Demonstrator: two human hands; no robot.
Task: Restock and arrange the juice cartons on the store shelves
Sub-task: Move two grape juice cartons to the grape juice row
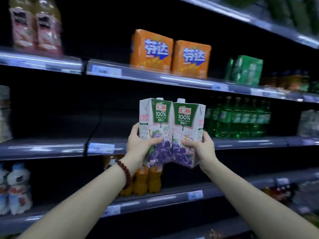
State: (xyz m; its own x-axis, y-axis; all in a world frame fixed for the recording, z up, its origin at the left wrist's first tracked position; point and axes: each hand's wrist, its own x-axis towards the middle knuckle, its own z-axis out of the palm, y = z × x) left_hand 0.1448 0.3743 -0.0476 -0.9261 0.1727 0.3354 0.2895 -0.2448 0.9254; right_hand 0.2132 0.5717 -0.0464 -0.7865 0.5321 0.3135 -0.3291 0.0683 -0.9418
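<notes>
Both grips are closed round the lower halves of two grape juice cartons: our left hand (139,144) holds the left carton (156,128), our right hand (198,145) the right carton (187,133), pressed side by side at centre frame before the middle shelf (241,143). We judge them full, heavy, stiff-walled yet dentable, so low grips suit.

Two grape juice cartons (171,130) are made of smooth printed paperboard with a slight sheen. Shelf edges (155,78) are faced with glossy strips. Green bottles (241,118) appear as shiny translucent plastic. Polished dark red beads form a bracelet (124,172).
</notes>
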